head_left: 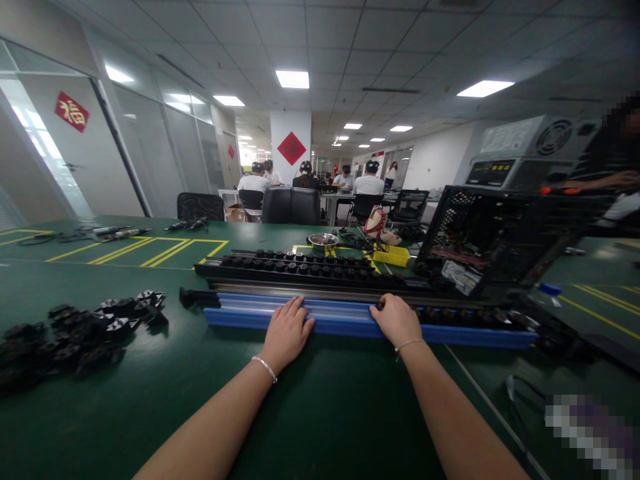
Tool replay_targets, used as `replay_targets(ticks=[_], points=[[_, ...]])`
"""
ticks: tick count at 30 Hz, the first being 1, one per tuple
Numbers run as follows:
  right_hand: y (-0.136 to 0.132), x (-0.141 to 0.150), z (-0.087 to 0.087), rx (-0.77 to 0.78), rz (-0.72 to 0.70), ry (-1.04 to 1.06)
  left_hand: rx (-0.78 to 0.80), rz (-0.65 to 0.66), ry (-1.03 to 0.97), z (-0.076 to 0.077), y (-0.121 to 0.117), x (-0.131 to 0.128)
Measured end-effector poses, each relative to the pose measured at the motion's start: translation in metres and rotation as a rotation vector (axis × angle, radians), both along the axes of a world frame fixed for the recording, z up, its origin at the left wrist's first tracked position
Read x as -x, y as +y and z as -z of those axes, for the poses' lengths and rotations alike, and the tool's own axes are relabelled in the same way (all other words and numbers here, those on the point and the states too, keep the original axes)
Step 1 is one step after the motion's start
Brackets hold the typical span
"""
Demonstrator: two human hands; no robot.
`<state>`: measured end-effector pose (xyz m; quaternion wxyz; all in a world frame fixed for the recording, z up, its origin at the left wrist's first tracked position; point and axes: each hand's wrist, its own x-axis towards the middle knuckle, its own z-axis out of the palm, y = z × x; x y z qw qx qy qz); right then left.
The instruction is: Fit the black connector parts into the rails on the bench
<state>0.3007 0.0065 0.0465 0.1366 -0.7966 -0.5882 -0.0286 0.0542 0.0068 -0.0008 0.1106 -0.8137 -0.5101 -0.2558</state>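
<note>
A long blue channel rail [345, 327] lies across the green table in front of me. My left hand [287, 333] holds its near wall, fingers over into the channel and thumb against the front. Further right, my right hand [399, 319] reaches into the same channel, its fingers curled round a small black part, mostly hidden by the hand. Black roller-like pieces [465, 316] sit in a row along the rail's right stretch, while the left stretch shows a bare pale strip. Behind it lie black rails [300, 267] fitted with several similar pieces.
A pile of loose black parts [75, 333] lies at left. Beyond the rails stand a metal bowl [323, 240] and a yellow tray [392, 255]. An open computer case [493, 233] stands at right with power supplies [530, 147] on top. Screwdriver-like tools [115, 233] lie back left. People sit further off.
</note>
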Motion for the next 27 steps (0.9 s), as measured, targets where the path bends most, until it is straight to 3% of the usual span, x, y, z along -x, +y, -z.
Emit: replay_targets(ticks=[8, 18, 27], points=[[0.001, -0.001, -0.001, 0.011, -0.002, 0.035, 0.0, 0.0, -0.007, 0.001, 0.001, 0.0], [-0.005, 0.003, -0.009, 0.179, 0.064, 0.009, 0.0, -0.011, 0.0, 0.002, 0.002, -0.001], [-0.004, 0.009, -0.009, 0.144, 0.058, 0.039, -0.002, -0.012, -0.005, 0.002, 0.003, -0.001]])
